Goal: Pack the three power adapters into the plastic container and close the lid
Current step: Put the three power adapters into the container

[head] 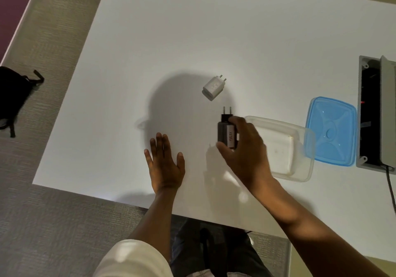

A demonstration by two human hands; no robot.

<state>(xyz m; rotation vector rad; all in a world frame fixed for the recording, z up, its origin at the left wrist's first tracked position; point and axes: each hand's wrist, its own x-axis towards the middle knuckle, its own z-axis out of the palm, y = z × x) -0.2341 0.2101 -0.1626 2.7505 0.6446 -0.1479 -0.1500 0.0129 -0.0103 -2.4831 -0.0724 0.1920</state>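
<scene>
Nearest, left hand (165, 165): flat and empty on the counter (150, 41), fingers spread, close to the near edge, I judge to steady myself.
Right hand (244, 152): clasped around the dark adapter (225, 134), thumb below, fingers on top, prongs pointing away so the body can go in first.
Container (300, 169): clear, open, just right of that hand; it looks empty, though blur makes me unsure.
Third adapter: I cannot see one anywhere.
Room: only a short move rightward over the low wall, nothing between.
Lid (331, 131): blue, beside the container's far right corner, touching or overlapping it, ready for closing.
White adapter (213, 87): farther out, lying alone, open counter around it.
</scene>
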